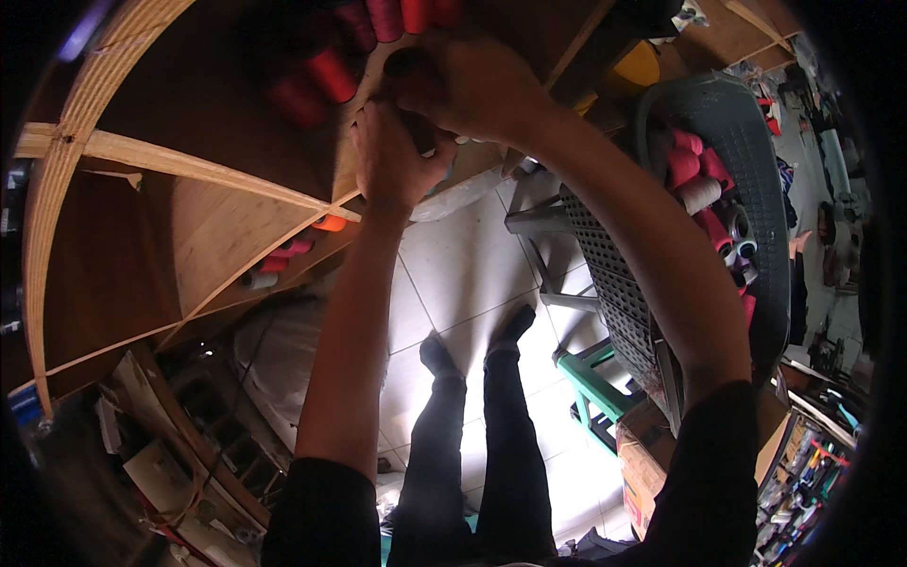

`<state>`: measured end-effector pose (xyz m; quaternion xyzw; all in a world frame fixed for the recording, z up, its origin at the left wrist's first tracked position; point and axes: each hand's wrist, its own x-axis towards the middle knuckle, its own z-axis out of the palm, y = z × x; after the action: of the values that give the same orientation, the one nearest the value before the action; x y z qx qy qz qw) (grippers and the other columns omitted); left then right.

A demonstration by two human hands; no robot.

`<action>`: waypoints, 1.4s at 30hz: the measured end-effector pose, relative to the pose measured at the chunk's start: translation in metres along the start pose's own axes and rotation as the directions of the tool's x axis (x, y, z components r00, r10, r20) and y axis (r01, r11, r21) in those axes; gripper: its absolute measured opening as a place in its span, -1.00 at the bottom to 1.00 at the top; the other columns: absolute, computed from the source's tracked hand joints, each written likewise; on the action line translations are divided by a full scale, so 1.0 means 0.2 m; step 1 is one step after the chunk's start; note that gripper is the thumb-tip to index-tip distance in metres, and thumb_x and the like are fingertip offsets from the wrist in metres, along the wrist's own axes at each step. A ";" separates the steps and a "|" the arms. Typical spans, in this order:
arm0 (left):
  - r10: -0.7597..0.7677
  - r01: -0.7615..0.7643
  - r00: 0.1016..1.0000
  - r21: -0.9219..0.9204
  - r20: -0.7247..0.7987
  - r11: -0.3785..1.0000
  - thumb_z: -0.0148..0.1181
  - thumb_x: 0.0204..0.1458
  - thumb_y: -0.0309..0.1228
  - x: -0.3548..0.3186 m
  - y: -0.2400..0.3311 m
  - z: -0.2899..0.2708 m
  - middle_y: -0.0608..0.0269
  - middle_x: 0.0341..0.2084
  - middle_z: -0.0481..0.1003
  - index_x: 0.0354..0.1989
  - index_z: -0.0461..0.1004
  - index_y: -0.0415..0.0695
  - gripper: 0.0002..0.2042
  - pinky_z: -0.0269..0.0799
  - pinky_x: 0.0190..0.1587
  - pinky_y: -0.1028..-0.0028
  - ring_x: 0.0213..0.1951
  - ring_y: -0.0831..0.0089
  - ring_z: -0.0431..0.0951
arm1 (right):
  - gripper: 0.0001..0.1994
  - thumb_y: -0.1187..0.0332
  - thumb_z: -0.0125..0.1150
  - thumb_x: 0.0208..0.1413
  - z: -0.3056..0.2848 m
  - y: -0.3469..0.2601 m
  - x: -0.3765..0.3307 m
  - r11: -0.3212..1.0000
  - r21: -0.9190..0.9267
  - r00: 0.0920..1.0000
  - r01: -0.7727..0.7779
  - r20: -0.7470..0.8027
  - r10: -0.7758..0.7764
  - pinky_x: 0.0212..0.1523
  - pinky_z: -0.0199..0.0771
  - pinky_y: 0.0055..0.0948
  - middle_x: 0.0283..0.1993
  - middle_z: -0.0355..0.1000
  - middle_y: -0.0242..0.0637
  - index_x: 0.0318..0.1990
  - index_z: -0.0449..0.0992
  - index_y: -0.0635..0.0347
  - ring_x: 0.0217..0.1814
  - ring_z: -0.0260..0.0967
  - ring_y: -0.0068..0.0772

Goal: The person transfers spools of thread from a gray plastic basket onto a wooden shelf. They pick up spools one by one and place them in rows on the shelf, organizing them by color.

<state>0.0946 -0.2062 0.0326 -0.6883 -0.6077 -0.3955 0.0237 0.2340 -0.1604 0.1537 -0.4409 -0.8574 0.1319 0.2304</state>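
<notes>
Both my hands are at the front of a wooden shelf compartment, close together. My right hand point(477, 90) is closed around a dark thread spool point(411, 77), reaching in from the right. Just below it, my left hand point(385, 161) curls with its thumb apart around something dark in shadow, whose kind I cannot make out. Beside my hands, red thread spools point(331, 76) lie in the compartment. A row of pink and red spools point(385, 17) stands behind them at the top edge of view.
A grey plastic basket point(770, 283) of pink, white and grey thread spools is at my right, above a green stool point(595, 383) and a cardboard box point(647, 454). Lower shelf partitions point(208, 170) extend left, with more spools point(274, 260). My feet are on white floor tiles point(463, 246).
</notes>
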 end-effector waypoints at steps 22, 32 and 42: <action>-0.102 0.112 0.992 0.141 -0.074 0.984 0.22 0.17 0.04 -0.01 -0.02 0.01 -0.20 -0.12 0.44 0.15 0.31 -0.40 -0.32 0.32 0.04 0.04 -0.07 -0.11 0.42 | -0.49 0.18 0.19 0.16 -0.10 0.03 0.36 0.947 -0.194 0.956 -0.255 -0.200 0.216 0.46 0.14 0.08 0.37 0.21 0.08 0.27 0.36 0.00 0.46 0.11 0.23; -0.034 0.055 0.989 0.144 -0.142 0.988 0.25 0.19 -0.05 -0.04 -0.04 0.03 -0.26 -0.05 0.44 0.18 0.28 -0.41 -0.35 0.32 0.07 0.01 -0.01 -0.18 0.44 | -0.46 0.23 0.31 0.07 0.28 0.39 0.47 0.994 0.008 0.869 -0.105 -0.485 0.096 0.37 0.23 0.14 0.32 0.18 0.28 0.24 0.39 0.00 0.38 0.16 0.36; -0.043 0.013 0.984 -0.171 -0.171 0.985 0.32 0.20 -0.22 0.02 -0.03 0.03 -0.16 -0.14 0.52 0.11 0.35 -0.30 -0.53 0.42 0.03 0.11 -0.08 -0.08 0.55 | -0.23 0.23 0.45 0.02 0.37 0.40 0.57 0.937 0.281 0.824 -0.208 -0.466 0.322 0.34 0.32 0.10 0.38 0.13 0.22 0.43 0.28 -0.07 0.38 0.16 0.38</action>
<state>0.0934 -0.1974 0.0284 -0.6420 -0.5770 -0.5047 0.0125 0.1939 -0.0228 0.0887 -0.5473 -0.6772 0.1358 0.4727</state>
